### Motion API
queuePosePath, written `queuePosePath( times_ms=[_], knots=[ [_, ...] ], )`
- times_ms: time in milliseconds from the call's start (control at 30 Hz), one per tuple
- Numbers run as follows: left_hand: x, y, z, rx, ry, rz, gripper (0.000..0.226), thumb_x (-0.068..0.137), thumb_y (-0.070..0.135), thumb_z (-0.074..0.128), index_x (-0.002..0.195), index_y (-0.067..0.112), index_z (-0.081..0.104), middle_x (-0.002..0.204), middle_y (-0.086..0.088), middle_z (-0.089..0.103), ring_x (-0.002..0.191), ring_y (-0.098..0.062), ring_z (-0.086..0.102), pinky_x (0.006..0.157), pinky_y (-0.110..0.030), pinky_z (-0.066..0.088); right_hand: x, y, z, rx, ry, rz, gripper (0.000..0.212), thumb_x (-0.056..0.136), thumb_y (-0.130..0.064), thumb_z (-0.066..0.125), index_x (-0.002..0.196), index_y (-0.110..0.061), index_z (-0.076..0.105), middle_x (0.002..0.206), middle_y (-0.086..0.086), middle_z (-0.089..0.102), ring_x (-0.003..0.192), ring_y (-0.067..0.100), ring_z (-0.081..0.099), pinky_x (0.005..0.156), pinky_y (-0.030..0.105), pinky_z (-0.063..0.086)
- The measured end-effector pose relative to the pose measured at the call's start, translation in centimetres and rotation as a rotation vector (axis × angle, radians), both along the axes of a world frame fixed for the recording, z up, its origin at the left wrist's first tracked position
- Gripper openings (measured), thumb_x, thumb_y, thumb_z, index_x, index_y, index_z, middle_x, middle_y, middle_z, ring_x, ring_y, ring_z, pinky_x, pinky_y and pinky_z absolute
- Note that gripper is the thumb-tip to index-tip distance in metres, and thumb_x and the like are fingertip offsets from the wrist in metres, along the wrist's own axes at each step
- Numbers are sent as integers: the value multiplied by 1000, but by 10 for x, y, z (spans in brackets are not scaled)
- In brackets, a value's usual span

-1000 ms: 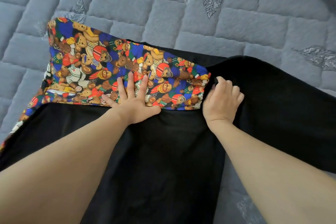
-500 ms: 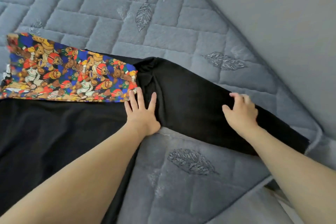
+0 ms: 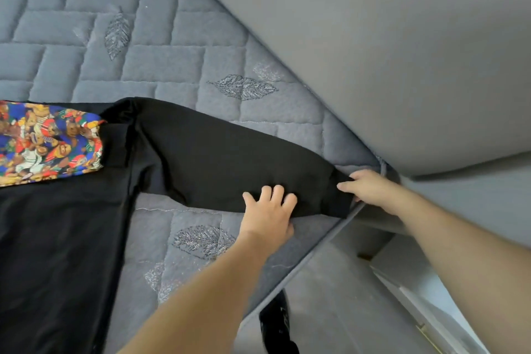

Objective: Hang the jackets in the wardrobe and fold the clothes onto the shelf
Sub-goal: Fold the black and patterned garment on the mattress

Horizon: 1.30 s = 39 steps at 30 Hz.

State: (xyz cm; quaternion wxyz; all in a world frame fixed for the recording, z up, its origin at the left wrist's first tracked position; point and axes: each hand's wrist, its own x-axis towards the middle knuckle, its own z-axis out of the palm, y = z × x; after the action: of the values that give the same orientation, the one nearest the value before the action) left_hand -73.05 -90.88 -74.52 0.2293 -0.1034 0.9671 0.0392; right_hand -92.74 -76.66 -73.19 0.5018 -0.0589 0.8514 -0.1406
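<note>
Black jacket (image 3: 94, 210) flat on quilted mattress (image 3: 178, 66), sleeve (image 3: 230, 158) stretched toward mattress corner. Right hand (image 3: 370, 190) pinches the cuff end. Left hand (image 3: 268, 215) just beside that grip, fingers spread flat, pressing sleeve. Bear-print lining (image 3: 48, 144) far from both hands.

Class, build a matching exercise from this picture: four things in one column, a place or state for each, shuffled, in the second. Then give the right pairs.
1. left hand
2. right hand
3. bear-print lining
4. black sleeve

A. at the far left of the picture
B. stretched out across the quilted mattress
C. pressing on the sleeve's lower edge
D. gripping the cuff end by the mattress edge

Pairs: 1-C, 2-D, 3-A, 4-B
</note>
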Motion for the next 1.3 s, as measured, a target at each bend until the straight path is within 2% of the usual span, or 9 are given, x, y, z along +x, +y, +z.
queuePosePath(
  times_ms=[67,233,400,500,800,967,1067,1167,1300],
  knots=[
    [-9,2,-1,-15,20,23,37,98,42,43,129,21,41,127,-7,42,110,-30,41,84,-49,38,0,-4,6,-73,-46,-99,26,93,-25,61,104,-2,65,108,18,69,89,30,66,75,33,45],
    [-20,-18,7,178,57,165,24,104,36,36,117,21,49,111,-1,51,106,-26,48,77,-40,36,-3,-33,32,-306,-150,-438,16,91,-25,57,94,-13,67,89,6,71,80,20,69,84,37,55],
    [-8,-67,35,891,203,842,25,103,34,45,91,13,53,83,2,61,75,-17,56,66,-26,43,10,-107,66,-494,-138,-581,12,90,-26,59,80,-22,65,63,-10,69,64,6,63,72,28,48],
    [12,-104,51,978,335,1033,18,101,31,48,99,19,60,89,2,67,81,-18,60,79,-33,49,37,-176,87,-577,-191,-570,14,92,-26,59,78,-23,63,65,-10,67,71,9,61,74,28,44],
    [111,-270,109,1127,759,1482,21,102,31,47,94,43,62,108,5,69,106,-19,65,95,-49,54,154,-406,154,-650,-191,-212,11,92,-29,60,92,-21,67,95,-1,68,93,15,62,88,32,45],
    [188,-397,129,1182,984,1665,24,104,21,44,100,33,64,101,3,72,95,-19,69,70,-36,61,243,-536,191,-747,-166,22,15,95,-32,56,89,-22,64,90,-4,65,80,8,56,64,20,38],
    [234,-478,131,1157,1093,1770,20,104,24,44,107,28,63,98,5,73,92,-18,69,74,-38,61,291,-588,188,-777,-129,103,21,96,-33,52,94,-22,69,97,-7,66,87,6,56,73,20,40],
    [280,-535,105,1143,996,1891,22,105,26,42,122,20,54,106,1,66,87,-19,64,65,-37,58,325,-607,144,-579,145,248,33,92,-40,46,119,-29,63,128,2,59,115,24,53,100,40,42],
    [321,-546,52,907,609,2014,36,101,21,43,135,12,47,102,-5,55,83,-18,53,70,-32,43,353,-576,66,-165,310,349,62,94,-47,37,152,-34,23,162,2,13,148,26,12,120,48,10]
  ],
)
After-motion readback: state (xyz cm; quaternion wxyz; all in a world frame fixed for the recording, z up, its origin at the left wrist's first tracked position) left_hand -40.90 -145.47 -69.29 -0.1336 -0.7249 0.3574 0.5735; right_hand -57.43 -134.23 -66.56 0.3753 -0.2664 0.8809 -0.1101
